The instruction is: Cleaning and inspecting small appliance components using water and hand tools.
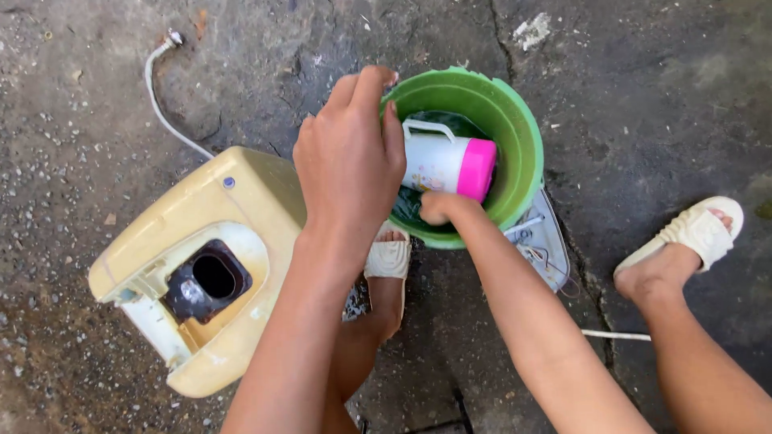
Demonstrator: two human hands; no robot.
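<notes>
White-and-pink jug lying in green bucket, right hand clenched beside it, left hand grasping rim to steady.

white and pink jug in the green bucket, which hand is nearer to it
Right. The right hand reaches into the green bucket and touches the underside of the white and pink jug. The left hand hovers over the bucket's left rim, beside the jug.
</notes>
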